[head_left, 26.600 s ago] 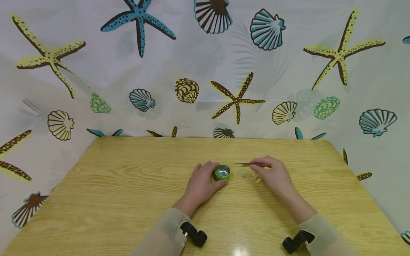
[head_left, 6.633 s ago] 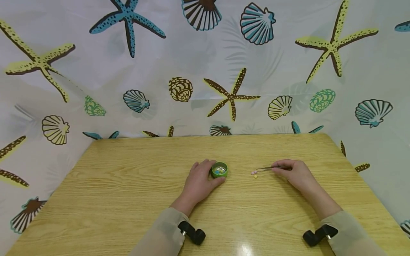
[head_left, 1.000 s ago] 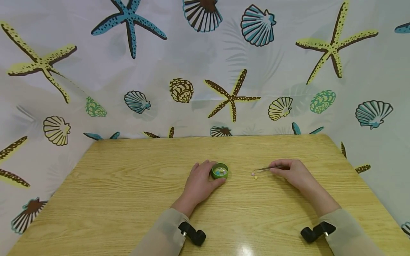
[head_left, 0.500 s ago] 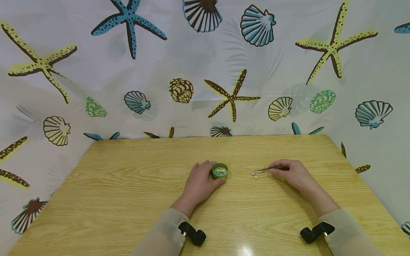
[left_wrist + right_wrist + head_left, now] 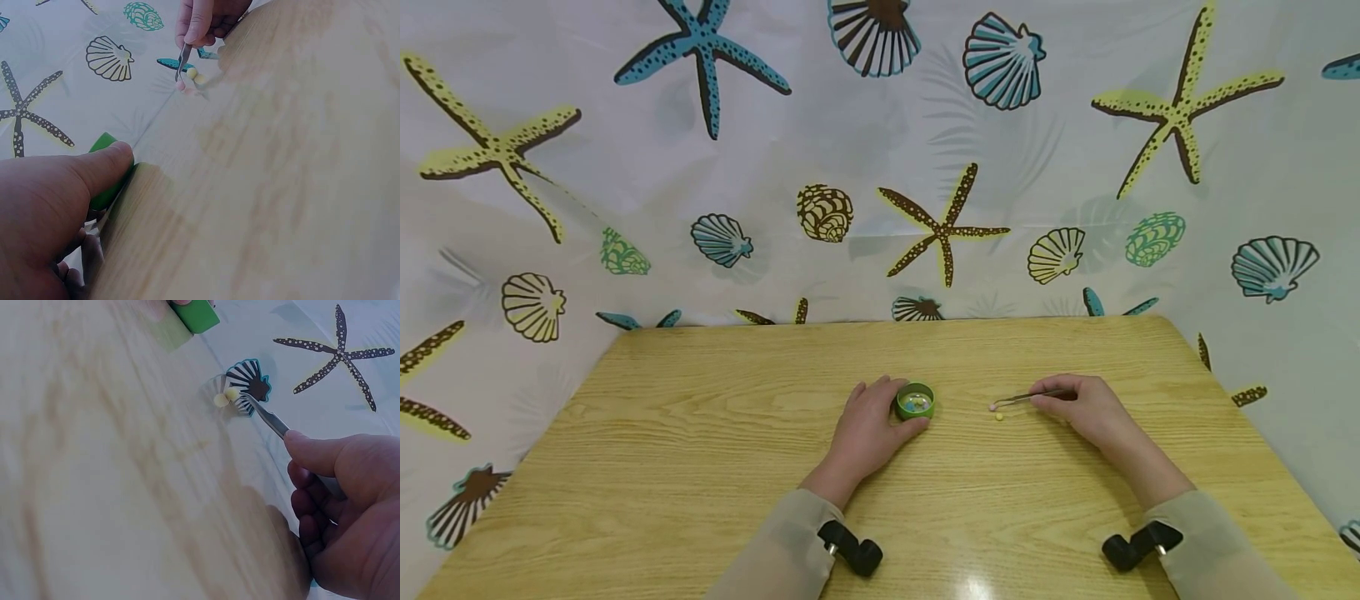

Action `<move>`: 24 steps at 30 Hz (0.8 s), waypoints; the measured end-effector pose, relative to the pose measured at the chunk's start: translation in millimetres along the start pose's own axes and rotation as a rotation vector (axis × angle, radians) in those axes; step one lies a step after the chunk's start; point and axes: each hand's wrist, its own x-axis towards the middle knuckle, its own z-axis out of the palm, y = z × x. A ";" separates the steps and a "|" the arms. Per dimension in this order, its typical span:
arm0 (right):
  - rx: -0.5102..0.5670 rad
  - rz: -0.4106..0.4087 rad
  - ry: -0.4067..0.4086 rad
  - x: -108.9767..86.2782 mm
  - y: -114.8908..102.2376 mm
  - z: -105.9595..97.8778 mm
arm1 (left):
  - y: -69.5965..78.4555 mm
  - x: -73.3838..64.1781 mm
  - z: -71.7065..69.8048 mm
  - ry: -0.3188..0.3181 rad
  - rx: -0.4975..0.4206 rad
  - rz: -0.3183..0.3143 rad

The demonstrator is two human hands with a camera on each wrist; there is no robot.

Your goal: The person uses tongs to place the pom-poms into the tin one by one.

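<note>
My left hand (image 5: 868, 429) holds a small round green tin (image 5: 916, 414) between thumb and fingers on the table. Small blue and yellow bits lie inside its shiny bottom. To the right, my right hand (image 5: 1093, 410) pinches metal tweezers (image 5: 1026, 396) between thumb and index finger, the bent tips pointing left and down. Those tips are right at a small pink ball (image 5: 180, 85) on the table. A small yellow ball (image 5: 999, 417) lies just in front of it. In the right wrist view the yellow ball (image 5: 232, 394) overlaps the tips, and the pink one is hidden.
The wood-grain table (image 5: 737, 400) is glossy and reflects the balls. A white cloth (image 5: 850, 150) printed with starfish and shells hangs behind it and along both sides. Each sleeve carries a black wrist mount (image 5: 853, 550).
Compared with the oldest frame, the blue bit and several balls are gone from the table, and yellow shows in the tin. One pink ball fewer than 6.6 s ago; the last second is nearly still.
</note>
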 end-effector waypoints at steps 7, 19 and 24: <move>0.038 0.024 0.026 1.3 -1.3 0.9 | -0.3 0.0 -0.4 -0.007 -0.001 -0.011; 0.094 0.035 0.086 0.8 -13.6 -0.3 | 0.1 -0.4 -1.4 0.002 -0.010 0.000; 0.106 0.015 0.090 1.8 -23.9 0.2 | 0.0 -0.4 -1.7 -0.002 -0.013 -0.006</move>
